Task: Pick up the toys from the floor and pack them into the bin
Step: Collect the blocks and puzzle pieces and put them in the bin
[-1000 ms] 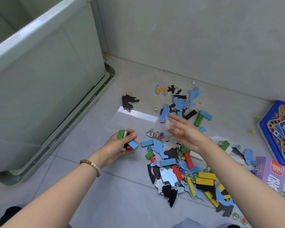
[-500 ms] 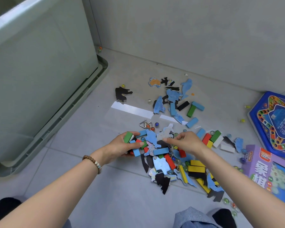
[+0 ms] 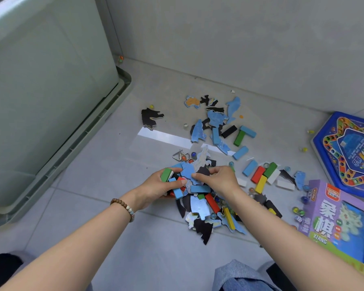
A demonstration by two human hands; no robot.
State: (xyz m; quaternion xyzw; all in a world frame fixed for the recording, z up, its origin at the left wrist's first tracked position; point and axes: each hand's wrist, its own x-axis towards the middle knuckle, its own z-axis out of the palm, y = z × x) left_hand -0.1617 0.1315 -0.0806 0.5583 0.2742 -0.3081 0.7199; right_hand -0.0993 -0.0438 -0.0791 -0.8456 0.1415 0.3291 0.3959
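Observation:
A heap of toys [image 3: 206,204] lies on the grey floor: coloured wooden blocks, blue and black puzzle pieces, marbles and a metal wire puzzle [image 3: 180,154]. My left hand [image 3: 156,189] grips a bundle of blocks, green, blue and red among them. Beside it, my right hand [image 3: 218,180] pinches a blue puzzle piece [image 3: 187,171] at the top of the heap, fingertips almost touching the left hand. The large grey-green bin [image 3: 51,97] stands at the left, its rim above the frame's top corner.
More puzzle pieces [image 3: 216,118] and blocks [image 3: 261,177] are scattered toward the wall. A blue board game tray [image 3: 349,154] and a purple game box [image 3: 340,225] lie at the right. My knees show at the bottom edge. Bare floor lies between bin and heap.
My right hand came back from the far pieces to the near heap and now pinches a blue puzzle piece. My left hand, still holding blocks, moved right to meet it.

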